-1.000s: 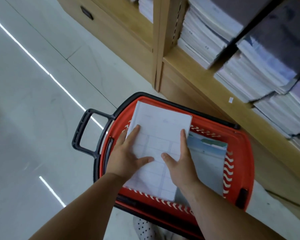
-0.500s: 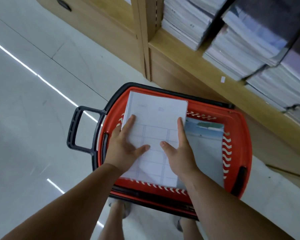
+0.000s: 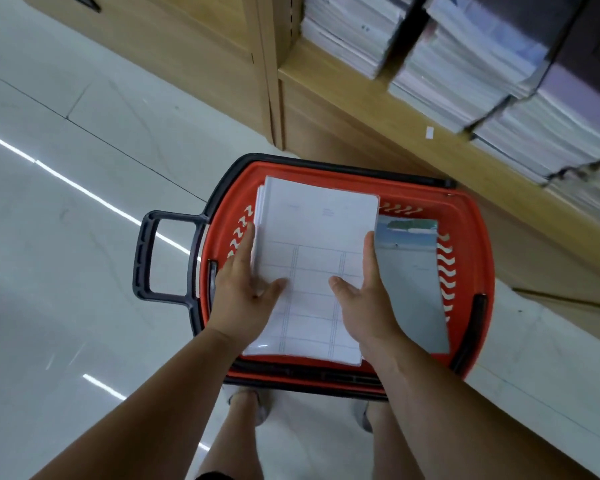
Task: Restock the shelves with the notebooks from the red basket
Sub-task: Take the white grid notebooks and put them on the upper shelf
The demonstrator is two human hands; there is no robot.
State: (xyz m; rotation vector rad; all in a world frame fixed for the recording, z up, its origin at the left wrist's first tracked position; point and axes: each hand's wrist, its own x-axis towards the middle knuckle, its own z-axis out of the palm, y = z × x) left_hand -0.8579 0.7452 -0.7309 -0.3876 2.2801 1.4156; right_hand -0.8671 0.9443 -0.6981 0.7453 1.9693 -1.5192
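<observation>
A red basket [image 3: 471,216] with a black rim stands on the floor below me. Above it is a stack of white notebooks [image 3: 319,216], back cover up with a printed grid. My left hand [image 3: 246,292] grips the stack's left edge, thumb on top. On the right edge, my right hand [image 3: 368,299] does the same. Another notebook [image 3: 413,282] with a blue-grey cover and a landscape picture lies in the basket to the right. The wooden shelf [image 3: 361,98] above holds piles of notebooks [image 3: 465,60].
The basket's black pull handle [image 3: 146,254] sticks out to the left over the shiny white tile floor [image 3: 66,237]. A wooden cabinet [image 3: 187,46] with a drawer stands at the upper left. My legs and feet show under the basket's near edge.
The stack has come up out of the basket towards me, held by both hands at its sides. My fingers moved from the cover to the edges. The view has tilted down, showing my feet.
</observation>
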